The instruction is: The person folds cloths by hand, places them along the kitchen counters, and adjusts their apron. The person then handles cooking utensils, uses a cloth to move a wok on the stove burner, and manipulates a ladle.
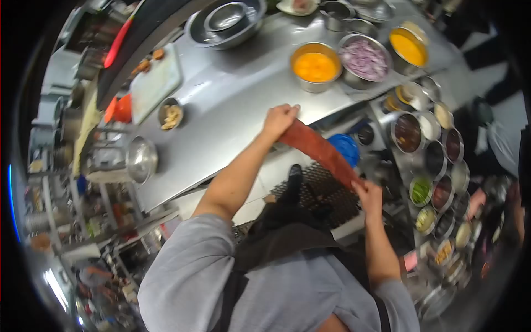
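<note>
A long reddish-brown cloth point(319, 152) is stretched in a band between my two hands, over the table's edge and the floor. My left hand point(280, 119) is closed on its upper left end, just above the steel table point(232, 94). At the lower right end, my right hand point(368, 195) pinches the cloth with bent fingers. Beyond my left hand stand a steel bowl of orange-yellow contents point(315, 67) and a bowl of chopped purple onion point(364, 58).
A white cutting board point(157, 83), a small bowl of pale pieces point(171, 114) and large nested steel bowls point(225, 22) are on the table. Several food containers point(408, 133) line the right side. A blue round object point(344, 149) and black floor mat point(323, 191) lie below.
</note>
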A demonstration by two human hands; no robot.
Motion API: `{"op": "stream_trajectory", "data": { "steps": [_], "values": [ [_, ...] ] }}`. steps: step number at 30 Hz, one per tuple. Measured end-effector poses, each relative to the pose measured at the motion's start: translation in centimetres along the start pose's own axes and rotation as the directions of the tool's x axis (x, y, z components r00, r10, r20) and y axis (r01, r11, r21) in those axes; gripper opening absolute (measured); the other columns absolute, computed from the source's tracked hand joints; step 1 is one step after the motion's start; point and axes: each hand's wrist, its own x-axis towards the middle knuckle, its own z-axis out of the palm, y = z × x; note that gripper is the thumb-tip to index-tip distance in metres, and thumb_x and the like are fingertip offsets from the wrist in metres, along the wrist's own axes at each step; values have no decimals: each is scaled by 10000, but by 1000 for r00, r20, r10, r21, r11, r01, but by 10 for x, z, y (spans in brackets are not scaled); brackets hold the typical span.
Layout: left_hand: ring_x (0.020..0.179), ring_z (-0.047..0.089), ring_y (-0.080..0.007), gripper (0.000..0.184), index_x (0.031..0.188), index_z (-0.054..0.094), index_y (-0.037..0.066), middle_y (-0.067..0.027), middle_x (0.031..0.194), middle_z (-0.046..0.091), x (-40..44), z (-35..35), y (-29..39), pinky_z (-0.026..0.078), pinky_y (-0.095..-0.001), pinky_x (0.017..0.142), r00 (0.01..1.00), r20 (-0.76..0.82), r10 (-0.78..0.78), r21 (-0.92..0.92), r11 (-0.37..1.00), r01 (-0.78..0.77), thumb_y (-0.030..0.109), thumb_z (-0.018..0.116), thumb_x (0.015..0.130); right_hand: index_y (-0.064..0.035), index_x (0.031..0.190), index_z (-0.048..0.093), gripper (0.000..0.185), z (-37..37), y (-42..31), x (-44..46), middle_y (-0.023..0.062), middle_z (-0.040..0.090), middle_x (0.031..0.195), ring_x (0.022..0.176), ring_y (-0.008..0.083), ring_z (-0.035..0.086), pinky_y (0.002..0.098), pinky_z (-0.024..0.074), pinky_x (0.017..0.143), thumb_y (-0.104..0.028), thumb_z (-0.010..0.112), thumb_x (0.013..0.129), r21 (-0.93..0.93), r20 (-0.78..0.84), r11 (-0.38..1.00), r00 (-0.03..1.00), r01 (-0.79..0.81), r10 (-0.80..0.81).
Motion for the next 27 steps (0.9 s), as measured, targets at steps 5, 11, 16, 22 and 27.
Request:
{"op": "stream_trajectory", "data": {
  "steps": [5,11,16,22,27],
  "values": [
    [875,637,-195,242,1031,608,38,-96,954,672,-25,-68,50,501,-334,777,917,396,41,-654,714,250,224,627,877,-1,789,629,184,-61,-62,13,-10,623,753,715,64,522,252,433,645,-143,746,804,420,-221,898,974,136,-44],
    [930,628,-150,310,1153,551,32,-79,1018,659,-60,-107,65,500,-275,822,874,479,85,-678,668,307,1,620,852,11,846,627,178,-34,-106,12,27,654,780,717,69,567,226,438,643,-135,729,834,437,-327,894,943,100,54],
    [892,636,-158,290,1118,586,30,-92,967,686,-91,-100,79,508,-297,817,960,247,133,-515,857,13,57,661,840,33,966,668,222,30,-159,18,100,707,876,762,123,652,258,505,698,-161,704,865,556,-261,815,965,164,-16],
    [666,655,-145,274,1171,591,34,-86,870,682,-105,-110,85,548,-300,602,931,148,334,-582,791,-191,90,579,903,20,1138,650,366,81,-214,7,114,718,905,810,171,671,293,506,755,-288,622,943,408,-86,893,982,188,-167],
    [792,678,-270,414,1256,551,52,-151,952,671,-101,-129,45,546,-354,726,854,-58,516,-327,799,-505,182,628,871,27,1139,667,411,102,-230,11,118,707,920,876,165,667,286,518,745,-322,491,1013,392,75,907,977,154,-198]
  ]
}}
